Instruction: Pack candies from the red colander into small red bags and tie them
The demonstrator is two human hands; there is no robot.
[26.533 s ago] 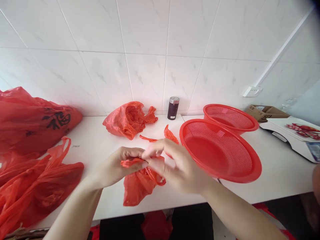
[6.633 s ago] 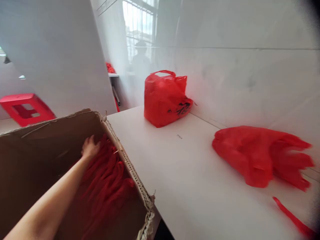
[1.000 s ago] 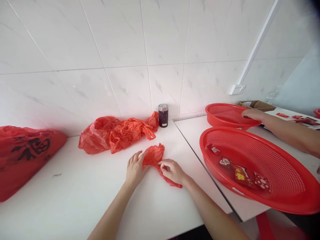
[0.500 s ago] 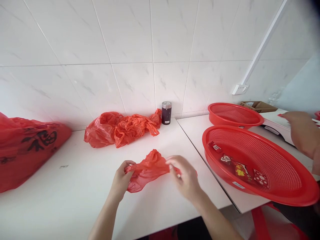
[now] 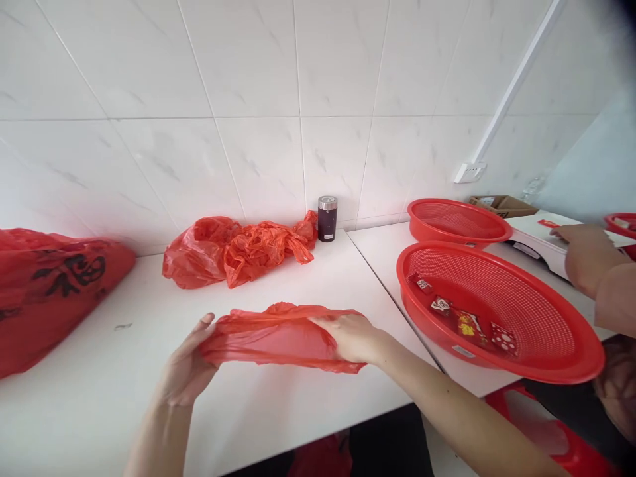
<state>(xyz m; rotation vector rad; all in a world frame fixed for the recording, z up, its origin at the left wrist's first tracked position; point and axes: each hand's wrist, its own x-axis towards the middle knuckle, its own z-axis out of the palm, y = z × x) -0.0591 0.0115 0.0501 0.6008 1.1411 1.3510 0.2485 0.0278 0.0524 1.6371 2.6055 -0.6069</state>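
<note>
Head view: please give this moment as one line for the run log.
left hand: holds red plastic bag | right hand: holds same bag, stretched | nearby: red mesh basket with packets

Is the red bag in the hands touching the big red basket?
Apart. The head view shows white table plainly between the red bag and the big red basket.

White marble-look ceramic wall tiles (image 5: 248,73), grey-veined, thin grout lines. White trunking (image 5: 517,73) runs diagonally down the tiles to a white wall socket (image 5: 470,173). Pale grey-blue wall (image 5: 586,159) at far right. Two white tabletops meet at a straight seam: left table (image 5: 99,424), right table (image 5: 382,265). Red plastic stool (image 5: 498,401) below the right table's front edge. Light bright, even, soft.
</note>
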